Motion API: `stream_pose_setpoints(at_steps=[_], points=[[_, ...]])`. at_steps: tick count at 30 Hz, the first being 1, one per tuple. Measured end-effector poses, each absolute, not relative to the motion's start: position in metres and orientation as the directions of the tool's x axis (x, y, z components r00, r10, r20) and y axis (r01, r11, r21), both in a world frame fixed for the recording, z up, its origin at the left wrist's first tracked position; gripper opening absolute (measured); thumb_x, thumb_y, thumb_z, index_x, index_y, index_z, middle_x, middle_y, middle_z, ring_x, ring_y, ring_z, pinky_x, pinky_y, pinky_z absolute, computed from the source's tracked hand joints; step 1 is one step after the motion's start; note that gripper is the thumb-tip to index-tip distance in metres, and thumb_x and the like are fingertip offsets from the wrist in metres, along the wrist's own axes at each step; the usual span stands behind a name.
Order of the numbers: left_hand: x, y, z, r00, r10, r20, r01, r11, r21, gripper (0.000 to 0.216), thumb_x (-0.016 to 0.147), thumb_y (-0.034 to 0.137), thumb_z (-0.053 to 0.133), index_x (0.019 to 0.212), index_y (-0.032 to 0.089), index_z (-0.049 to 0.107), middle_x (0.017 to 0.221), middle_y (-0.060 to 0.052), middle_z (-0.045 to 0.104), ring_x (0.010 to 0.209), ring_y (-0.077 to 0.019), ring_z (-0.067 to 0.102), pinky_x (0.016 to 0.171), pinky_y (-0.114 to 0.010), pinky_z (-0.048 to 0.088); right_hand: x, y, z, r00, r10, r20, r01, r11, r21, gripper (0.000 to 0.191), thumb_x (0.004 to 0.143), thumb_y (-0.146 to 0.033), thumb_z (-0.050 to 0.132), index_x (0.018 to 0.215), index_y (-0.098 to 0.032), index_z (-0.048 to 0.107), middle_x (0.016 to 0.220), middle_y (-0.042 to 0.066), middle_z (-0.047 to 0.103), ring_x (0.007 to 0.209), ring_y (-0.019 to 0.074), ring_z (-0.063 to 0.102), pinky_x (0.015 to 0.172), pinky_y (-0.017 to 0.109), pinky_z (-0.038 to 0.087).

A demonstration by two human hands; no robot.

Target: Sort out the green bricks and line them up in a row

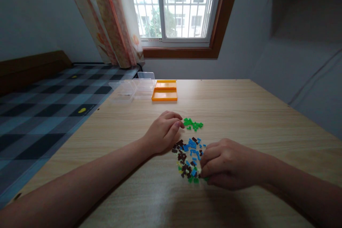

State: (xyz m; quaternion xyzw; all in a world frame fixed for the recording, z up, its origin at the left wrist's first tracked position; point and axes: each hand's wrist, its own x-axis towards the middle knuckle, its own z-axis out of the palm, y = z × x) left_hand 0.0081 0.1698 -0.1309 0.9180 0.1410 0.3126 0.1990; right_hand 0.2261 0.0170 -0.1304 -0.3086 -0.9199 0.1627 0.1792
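Left hand (167, 130): I see its fingers bent and lying close to one another, with the tips at the left edge of the green pile (197, 125). From my camera I cannot tell if they touch the nearest piece or hold one.
Right hand (227, 164): its fingers are curled and turned down, with the tips at the right edge of the mixed heap (182, 156). A bit of green shows beside the thumb, but I cannot tell if it is pinched or only lies there.
Mixed heap: small brown, blue, yellow and green pieces lie loose on the wooden table (267, 124), between the two hands. The blue ones are mostly in its upper part; some brown ones lie just beside the left hand.
Green pile: a smaller group, only of green pieces, a little farther from me than the heap and apart from it.
Orange tray (164, 99): it rests beyond both hands, well apart from them, and shows two compartments.
Clear boxes (124, 92): they are at the left of the tray, near the table's edge.
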Motion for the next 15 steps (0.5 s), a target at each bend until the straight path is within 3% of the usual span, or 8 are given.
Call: stream_pose_setpoints(at_steps=[4, 15], points=[[0.0079, 0.1705, -0.1320, 0.767, 0.376, 0.521, 0.129, -0.884, 0.449, 0.043, 0.103, 0.031, 0.033, 0.092, 0.018, 0.071, 0.107, -0.008, 0.067, 0.103, -0.0228, 0.060, 0.096, -0.043, 0.048, 0.2285, 0.0179, -0.1313, -0.723, 0.640, 0.260, 0.538, 0.758, -0.369, 0.019, 0.097, -0.027, 0.056, 0.109, -0.021, 0.069, 0.097, 0.004, 0.071, 0.084, 0.0146, 0.062, 0.074, 0.028, 0.045], [0.0083, 0.1700, -0.1309, 0.770, 0.377, 0.514, 0.134, -0.884, 0.448, 0.042, 0.103, 0.030, 0.033, 0.091, 0.018, 0.072, 0.106, -0.008, 0.067, 0.103, -0.0230, 0.060, 0.095, -0.044, 0.048, 0.2275, 0.0173, -0.1305, -0.743, 0.626, 0.237, 0.525, 0.765, -0.374, 0.017, 0.098, -0.026, 0.054, 0.102, -0.020, 0.069, 0.094, 0.003, 0.070, 0.084, 0.0136, 0.062, 0.072, 0.028, 0.043]])
